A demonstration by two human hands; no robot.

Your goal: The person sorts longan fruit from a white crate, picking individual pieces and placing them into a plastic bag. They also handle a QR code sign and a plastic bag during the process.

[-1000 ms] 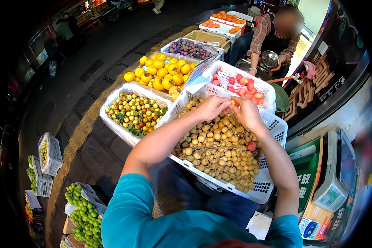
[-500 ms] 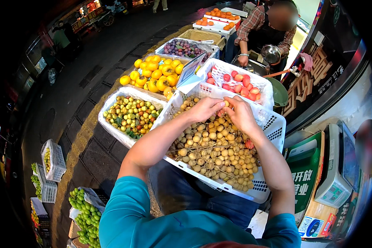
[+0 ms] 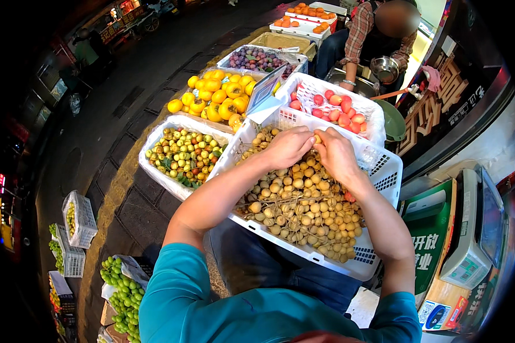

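My left hand point(image 3: 290, 148) and my right hand point(image 3: 337, 154) meet over the far half of a white plastic basket point(image 3: 392, 167). Their fingertips are pinched together around a small tan longan point(image 3: 318, 139), mostly covered by the fingers. Beneath them, a heap of longans point(image 3: 303, 208), some on thin brown twigs, fills much of the basket. A bit of something red point(image 3: 349, 196) pokes out of the heap beside my right forearm.
Around the basket stand crates of jujubes point(image 3: 183, 154), yellow persimmons point(image 3: 217, 98), purple plums point(image 3: 257, 59) and red fruit point(image 3: 340, 108). A price sign point(image 3: 264, 94) rises at the far left corner. Right lies a scale point(image 3: 466, 257). A co-worker point(image 3: 363, 34) handles metal bowls beyond.
The view has shifted slightly, moving most things a little rightward. My fingers have closed further over the longan, which shows less. The co-worker's hand has moved lower, by the bowls.
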